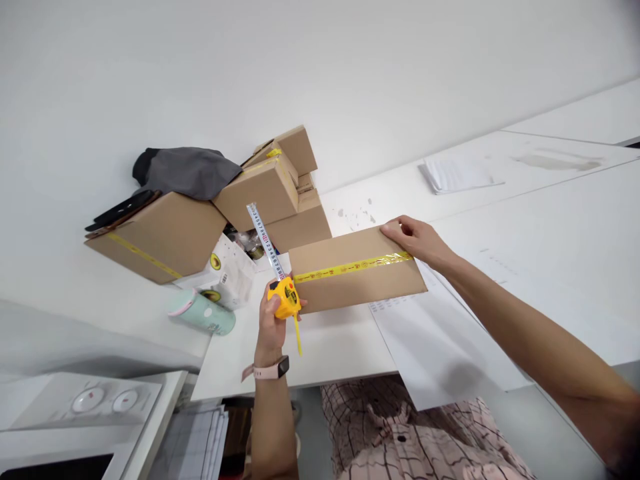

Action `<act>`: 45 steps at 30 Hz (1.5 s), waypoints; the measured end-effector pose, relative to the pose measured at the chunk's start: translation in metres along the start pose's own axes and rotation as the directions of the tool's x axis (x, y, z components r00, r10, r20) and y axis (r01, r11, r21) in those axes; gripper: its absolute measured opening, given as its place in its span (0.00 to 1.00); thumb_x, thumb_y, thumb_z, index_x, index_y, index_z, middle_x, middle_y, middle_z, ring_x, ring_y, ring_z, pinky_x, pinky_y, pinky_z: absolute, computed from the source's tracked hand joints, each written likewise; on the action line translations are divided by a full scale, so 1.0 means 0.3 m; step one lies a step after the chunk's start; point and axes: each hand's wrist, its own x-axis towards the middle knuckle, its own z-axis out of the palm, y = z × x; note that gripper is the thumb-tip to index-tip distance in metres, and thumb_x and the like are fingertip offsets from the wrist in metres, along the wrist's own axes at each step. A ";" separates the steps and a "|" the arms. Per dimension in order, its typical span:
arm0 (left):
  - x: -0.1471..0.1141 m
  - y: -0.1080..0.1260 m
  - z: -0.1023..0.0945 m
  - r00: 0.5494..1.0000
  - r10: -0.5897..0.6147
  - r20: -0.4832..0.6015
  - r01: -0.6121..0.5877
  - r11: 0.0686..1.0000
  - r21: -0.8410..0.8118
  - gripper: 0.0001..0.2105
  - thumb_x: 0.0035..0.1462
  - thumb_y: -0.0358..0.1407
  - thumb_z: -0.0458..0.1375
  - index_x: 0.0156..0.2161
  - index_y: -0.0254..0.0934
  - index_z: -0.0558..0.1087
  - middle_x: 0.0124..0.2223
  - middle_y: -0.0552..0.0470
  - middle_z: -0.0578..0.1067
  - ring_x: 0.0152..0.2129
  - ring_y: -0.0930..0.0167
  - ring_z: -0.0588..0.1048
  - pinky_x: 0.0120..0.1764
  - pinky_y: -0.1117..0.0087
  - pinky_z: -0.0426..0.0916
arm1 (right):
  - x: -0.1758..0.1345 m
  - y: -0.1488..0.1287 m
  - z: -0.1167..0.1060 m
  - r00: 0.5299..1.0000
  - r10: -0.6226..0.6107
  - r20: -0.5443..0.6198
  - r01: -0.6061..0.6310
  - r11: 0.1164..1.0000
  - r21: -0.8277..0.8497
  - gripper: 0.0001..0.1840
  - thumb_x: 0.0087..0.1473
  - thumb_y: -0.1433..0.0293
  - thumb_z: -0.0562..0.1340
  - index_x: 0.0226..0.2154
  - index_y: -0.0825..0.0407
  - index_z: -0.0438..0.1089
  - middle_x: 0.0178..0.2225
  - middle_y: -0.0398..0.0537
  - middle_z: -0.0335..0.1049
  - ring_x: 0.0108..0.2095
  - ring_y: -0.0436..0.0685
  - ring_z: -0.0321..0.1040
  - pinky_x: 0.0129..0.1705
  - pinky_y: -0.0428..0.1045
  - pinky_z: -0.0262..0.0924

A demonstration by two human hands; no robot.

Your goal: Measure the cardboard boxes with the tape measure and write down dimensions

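Note:
My left hand point(271, 321) grips a yellow tape measure point(284, 297), its fingers wrapped round the case. The numbered blade point(266, 241) sticks out of it toward the stacked boxes, and a yellow strap hangs below. Close by, the left fingertips meet the near end of a cardboard box point(345, 290) with yellow printed tape along it. My right hand point(413, 239) pinches the far upper corner of this box, thumb on its face. The box is tilted above the white desk point(345, 347). A pink-strapped watch point(271, 369) is on my left wrist.
Cardboard boxes point(263, 193) are stacked at the back left, with grey cloth point(190, 170) on top. A mint-green bottle-shaped case point(205, 315) lies beside a white avocado-print box point(235, 270). Printed sheets point(440, 340) overhang the desk's front edge. More papers point(457, 175) lie behind. A white microwave-like appliance point(85, 413) stands lower left.

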 end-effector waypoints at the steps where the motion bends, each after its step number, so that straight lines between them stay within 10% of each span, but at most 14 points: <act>1: -0.008 0.002 0.017 1.000 0.016 -0.017 -0.016 1.000 -0.001 0.28 0.50 0.53 0.65 0.53 0.42 0.68 0.61 0.42 0.72 0.31 0.64 0.81 0.22 0.69 0.70 | 0.005 -0.002 0.004 0.998 -0.061 -0.033 0.059 0.997 -0.056 0.18 0.57 0.50 0.65 0.38 0.46 0.75 0.43 0.52 0.73 0.46 0.65 0.69 0.44 0.55 0.65; 7: -0.192 -0.077 0.165 0.979 0.009 0.203 0.016 0.992 -0.124 0.32 0.45 0.54 0.71 0.53 0.45 0.68 0.63 0.41 0.71 0.33 0.65 0.81 0.23 0.72 0.71 | 0.013 0.005 0.019 0.918 -0.395 0.049 0.398 0.909 -0.127 0.15 0.64 0.60 0.54 0.45 0.46 0.74 0.50 0.52 0.76 0.50 0.64 0.71 0.53 0.60 0.64; 12: -0.330 -0.180 0.255 0.821 -0.195 0.537 0.332 0.928 -0.171 0.32 0.47 0.52 0.72 0.53 0.39 0.70 0.60 0.40 0.73 0.30 0.68 0.82 0.28 0.74 0.73 | -0.007 -0.007 0.016 0.805 -0.577 0.138 0.593 0.769 -0.241 0.18 0.66 0.65 0.50 0.47 0.45 0.74 0.48 0.50 0.78 0.48 0.64 0.72 0.52 0.62 0.63; 32: -0.397 -0.263 0.310 0.800 -0.271 0.536 0.456 0.855 -0.249 0.31 0.47 0.52 0.72 0.52 0.42 0.69 0.53 0.43 0.74 0.29 0.69 0.82 0.31 0.72 0.74 | -0.058 -0.030 0.072 0.684 -0.686 0.247 0.628 0.383 -0.677 0.29 0.67 0.76 0.49 0.62 0.36 0.69 0.48 0.51 0.74 0.45 0.61 0.64 0.48 0.57 0.52; 45: -0.403 -0.296 0.357 0.789 -0.292 0.540 0.448 0.876 -0.180 0.35 0.42 0.51 0.75 0.51 0.41 0.66 0.50 0.43 0.75 0.34 0.64 0.81 0.32 0.70 0.72 | -0.049 -0.027 0.083 0.686 -0.679 0.261 0.614 0.348 -0.708 0.26 0.68 0.73 0.52 0.61 0.35 0.71 0.48 0.51 0.75 0.44 0.62 0.60 0.46 0.57 0.50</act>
